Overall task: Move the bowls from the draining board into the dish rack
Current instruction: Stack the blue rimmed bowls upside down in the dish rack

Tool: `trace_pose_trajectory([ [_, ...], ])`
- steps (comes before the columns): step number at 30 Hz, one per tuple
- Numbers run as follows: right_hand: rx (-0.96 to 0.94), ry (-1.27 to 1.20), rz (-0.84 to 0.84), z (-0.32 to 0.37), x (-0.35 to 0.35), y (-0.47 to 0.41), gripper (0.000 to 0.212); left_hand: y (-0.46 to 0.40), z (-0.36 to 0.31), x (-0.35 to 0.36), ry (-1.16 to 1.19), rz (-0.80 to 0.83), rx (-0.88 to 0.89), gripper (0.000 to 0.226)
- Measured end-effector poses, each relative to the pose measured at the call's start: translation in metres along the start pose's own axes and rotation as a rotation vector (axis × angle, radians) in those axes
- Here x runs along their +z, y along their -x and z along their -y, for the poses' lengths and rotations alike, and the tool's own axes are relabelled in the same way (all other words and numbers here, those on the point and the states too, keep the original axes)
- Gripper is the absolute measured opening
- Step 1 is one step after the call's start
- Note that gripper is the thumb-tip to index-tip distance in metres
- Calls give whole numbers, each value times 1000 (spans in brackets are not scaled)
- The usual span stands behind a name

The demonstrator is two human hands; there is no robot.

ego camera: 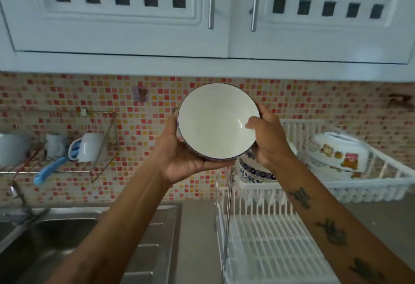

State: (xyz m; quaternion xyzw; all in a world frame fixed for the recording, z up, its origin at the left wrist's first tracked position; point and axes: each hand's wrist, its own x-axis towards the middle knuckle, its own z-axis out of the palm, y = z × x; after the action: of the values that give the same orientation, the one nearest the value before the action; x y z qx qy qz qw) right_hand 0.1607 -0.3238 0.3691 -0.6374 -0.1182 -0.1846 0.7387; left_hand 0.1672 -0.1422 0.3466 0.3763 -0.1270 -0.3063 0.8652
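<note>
A white bowl (pixel 217 122) is clasped between the left hand (pixel 179 160), cupped beneath, and the right hand (pixel 267 140), thumb over its rim; it is held tilted in the air, above the white dish rack (pixel 269 238), where patterned bowls (pixel 336 155) rest.

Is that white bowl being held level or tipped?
Tipped. The white bowl faces the camera, its whole empty inside showing, held between the left hand and right hand.
</note>
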Motion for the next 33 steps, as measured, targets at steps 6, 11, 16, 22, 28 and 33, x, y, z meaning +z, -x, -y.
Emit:
trace_pose_trajectory([
  [6,40,151,87,23,-75,-16,38,-28,12,60,-311,-167,183,62],
  [11,181,321,103,33,-121,-40,91,-55,32,89,-889,-381,583,32],
  [16,281,333,130,27,-142,-53,108,-76,50,91,-1385,-371,846,72],
  [22,229,383,214,13,-151,-54,54,-105,67,78,-1674,-344,783,108],
  [28,299,367,192,-13,-157,-61,31,-114,77,62,-1734,-347,724,111],
  [33,414,360,195,-27,-160,-66,35,-120,80,55,-1739,-328,694,103],
])
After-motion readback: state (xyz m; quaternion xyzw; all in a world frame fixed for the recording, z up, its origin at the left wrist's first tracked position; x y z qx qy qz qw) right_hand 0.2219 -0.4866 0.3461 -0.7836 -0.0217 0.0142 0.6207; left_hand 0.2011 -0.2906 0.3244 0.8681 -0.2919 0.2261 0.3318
